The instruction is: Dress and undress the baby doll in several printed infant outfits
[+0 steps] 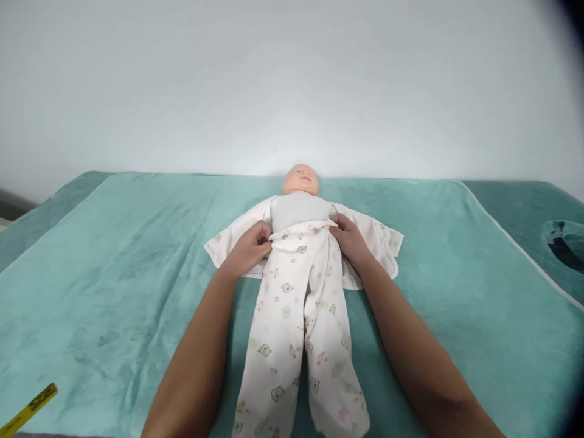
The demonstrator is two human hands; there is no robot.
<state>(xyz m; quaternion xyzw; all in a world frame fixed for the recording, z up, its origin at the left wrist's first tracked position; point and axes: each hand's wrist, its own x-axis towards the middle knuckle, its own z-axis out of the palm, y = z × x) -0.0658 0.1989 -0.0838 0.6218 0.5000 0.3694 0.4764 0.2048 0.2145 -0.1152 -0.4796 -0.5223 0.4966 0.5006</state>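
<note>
A baby doll (301, 207) lies on its back, head toward the wall, its grey torso bare at the chest. White baby pants (292, 292) with small printed animals cover its lower body up to the waist. My left hand (252, 246) pinches the waistband at the left side, and my right hand (349, 237) grips it at the right side. A white baby shirt (376, 234) is spread open beneath the doll, its sleeves out to both sides. The doll's legs are hidden inside the pants.
A light green blanket (114, 274) covers the table, with darker green cloth (515, 207) at both sides. A yellow strip with dark marks (30, 410) shows at the lower left. Clear plastic with a black part (566, 243) lies at the right edge. Behind stands a white wall (274, 85).
</note>
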